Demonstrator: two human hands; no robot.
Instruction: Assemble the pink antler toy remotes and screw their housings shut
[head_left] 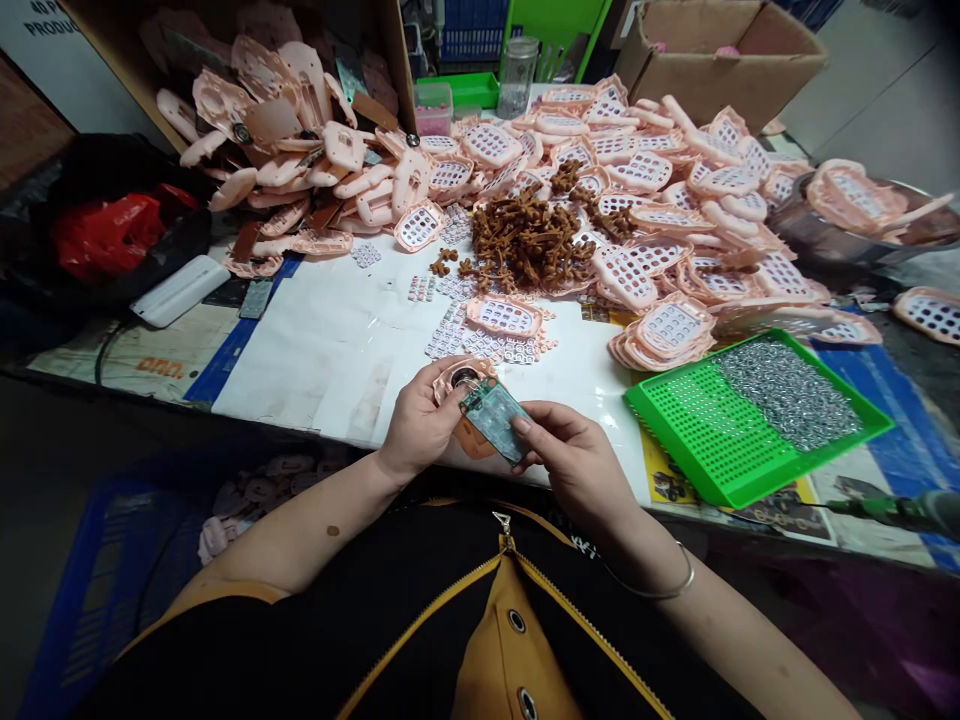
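Observation:
Close to the table's front edge, my left hand (418, 428) is closed round a pink plastic phone-shaped shell (442, 384) with a round dark speaker (463, 377) in it. From the right, my right hand (574, 455) pinches the lower corner of a green-grey circuit board (495, 420) between thumb and fingers. The board is tilted over the shell, and thin wires show at its upper end by my left thumb. An orange-brown flat piece (472, 440) shows partly below the board. Just beyond my hands, a pink keypad shell (504, 316) rests on small white printed key pieces (461, 338).
Brown rubbery parts (521, 240) lie heaped mid-table among many pink keypad shells (637, 170). A green tray (690, 430) of small metal screws (787, 390) stands right, near a power screwdriver (900, 508). More shells spill from a cardboard box (401, 60) at left.

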